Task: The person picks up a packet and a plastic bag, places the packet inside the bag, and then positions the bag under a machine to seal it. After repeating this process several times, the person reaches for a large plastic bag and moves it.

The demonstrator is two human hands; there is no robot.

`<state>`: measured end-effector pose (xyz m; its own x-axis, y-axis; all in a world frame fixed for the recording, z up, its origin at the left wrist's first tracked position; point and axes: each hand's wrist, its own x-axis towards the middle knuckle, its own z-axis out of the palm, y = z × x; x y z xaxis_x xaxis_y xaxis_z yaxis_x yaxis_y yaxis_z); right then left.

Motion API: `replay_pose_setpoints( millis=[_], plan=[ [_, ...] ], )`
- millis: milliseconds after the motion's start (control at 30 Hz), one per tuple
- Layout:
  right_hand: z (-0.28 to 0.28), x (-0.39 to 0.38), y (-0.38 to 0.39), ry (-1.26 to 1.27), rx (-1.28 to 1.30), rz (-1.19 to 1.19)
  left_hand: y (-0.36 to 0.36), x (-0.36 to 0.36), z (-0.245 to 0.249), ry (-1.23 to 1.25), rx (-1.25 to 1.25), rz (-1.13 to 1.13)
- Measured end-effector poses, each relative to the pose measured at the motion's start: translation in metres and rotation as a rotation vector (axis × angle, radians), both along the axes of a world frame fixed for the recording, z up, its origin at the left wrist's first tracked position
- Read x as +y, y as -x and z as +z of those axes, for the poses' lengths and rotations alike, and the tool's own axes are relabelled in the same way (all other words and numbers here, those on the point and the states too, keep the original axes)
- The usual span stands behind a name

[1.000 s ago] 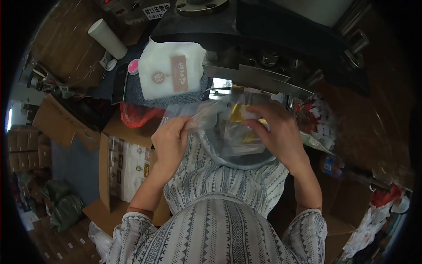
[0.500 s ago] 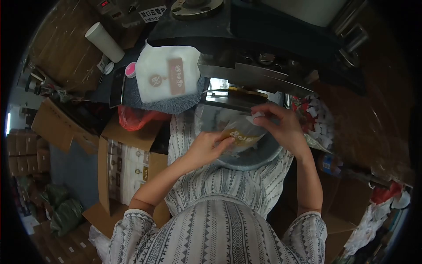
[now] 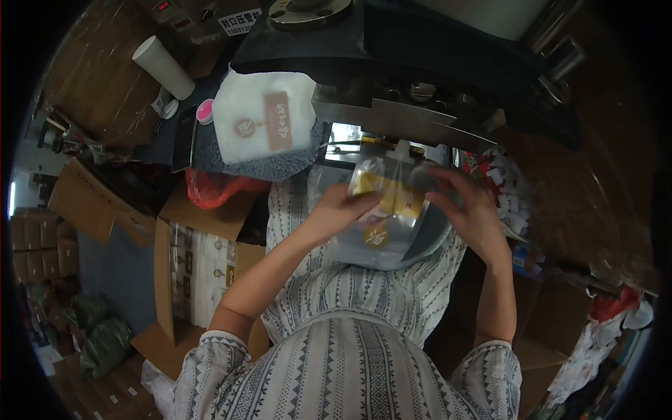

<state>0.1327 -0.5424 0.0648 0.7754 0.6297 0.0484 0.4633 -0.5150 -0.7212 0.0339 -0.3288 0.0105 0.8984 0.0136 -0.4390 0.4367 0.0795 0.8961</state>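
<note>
"Pouch (image 3: 404, 201), centre of frame — how held?"

"Left hand (image 3: 341, 210): narrow pinch, thumb in front, likely keeping limp, clear film steady, spout (image 3: 401, 151) up. Right hand (image 3: 477, 218): curled by right edge, blurred — cannot tell if gripping."

"Basin (image 3: 432, 245) beneath?"

"Round, on the lap, probably for easy reach. Upper left: soft white pack (image 3: 245, 98) on nubby grey towel (image 3: 269, 166), presumably cushioned."

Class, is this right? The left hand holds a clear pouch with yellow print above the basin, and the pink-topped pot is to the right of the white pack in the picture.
Not quite: the head view shows the pot left of the white pack. The left hand does hold the pouch above the basin.
</note>
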Motion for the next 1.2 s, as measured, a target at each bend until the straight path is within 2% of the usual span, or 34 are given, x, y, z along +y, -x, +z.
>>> replay_pose_setpoints(
  millis=[67,167,233,267,300,333,367,433,467,500,567,633,667,700,733,767,800,833,933,1067,1133,1167,1200],
  plan=[
    [0.0,-0.01,0.004,0.0,-0.03,0.007,-0.011,0.0,-0.008,0.165,-0.008,0.17],
    [-0.002,-0.026,-0.001,-0.02,-0.152,0.009,-0.018,0.0,-0.001,0.212,0.034,0.208],
    [-0.005,-0.035,-0.017,0.022,-0.038,-0.336,-0.017,-0.001,-0.004,0.228,0.019,0.211],
    [-0.014,-0.036,-0.029,0.022,-0.034,-0.334,-0.015,-0.002,-0.006,0.244,0.003,0.213],
    [-0.031,-0.035,-0.043,0.15,-0.286,-0.335,-0.012,0.001,-0.008,0.242,0.007,0.215],
    [-0.046,-0.037,-0.052,0.275,-0.541,-0.332,-0.011,0.007,-0.008,-0.094,-0.074,0.215],
    [-0.056,-0.042,-0.054,0.27,-0.544,-0.332,-0.011,0.017,-0.008,-0.432,-0.16,0.213],
    [-0.069,-0.047,-0.058,0.347,-0.392,-0.293,-0.012,0.062,-0.011,-1.046,-0.631,0.533],
    [-0.068,-0.047,-0.054,0.348,-0.385,-0.285,-0.008,0.09,-0.028,-1.401,-0.42,0.413],
    [-0.063,-0.047,-0.052,0.36,-0.342,-0.26,0.003,0.087,-0.043,-1.402,-0.411,0.412],
    [-0.045,-0.044,-0.05,0.362,-0.313,-0.242,0.024,0.078,-0.058,-1.715,-0.476,0.077],
    [-0.023,-0.04,-0.03,0.279,-0.158,-0.406,0.04,0.078,-0.04,-1.64,-0.494,0.133],
    [-0.01,-0.036,-0.023,0.287,-0.154,-0.4,0.049,0.083,-0.029,-1.537,-0.328,0.188],
    [0.005,-0.032,-0.016,0.154,-0.016,-0.317,0.055,0.084,-0.021,-1.432,-0.167,0.244],
    [0.012,-0.024,-0.01,0.019,0.124,-0.236,0.06,0.077,-0.015,-1.431,-0.164,0.245],
    [0.011,-0.012,-0.005,0.017,0.124,-0.235,0.064,0.066,-0.01,-1.372,-0.294,0.318],
    [0.008,0.002,-0.001,-0.15,0.085,0.002,0.067,0.056,-0.005,-1.307,-0.422,0.388],
    [0.007,0.014,0.005,-0.316,0.044,0.241,0.067,0.049,0.004,-1.309,-0.42,0.388],
    [0.014,0.046,0.024,-0.275,-0.037,0.155,0.064,0.032,0.024,-1.268,-0.548,0.406],
    [0.015,0.054,0.027,-0.193,-0.151,0.217,0.06,0.019,0.036,-1.275,-0.61,0.288],
    [0.012,0.053,0.025,-0.239,-0.325,0.374,0.06,0.015,0.034,-1.26,-0.616,0.225],
    [0.009,0.052,0.023,-0.237,-0.324,0.374,0.06,0.013,0.029,-1.196,-0.585,0.103],
    [0.007,0.049,0.021,-0.248,-0.211,0.375,0.06,0.011,0.024,-1.129,-0.554,-0.017]
  ],
)
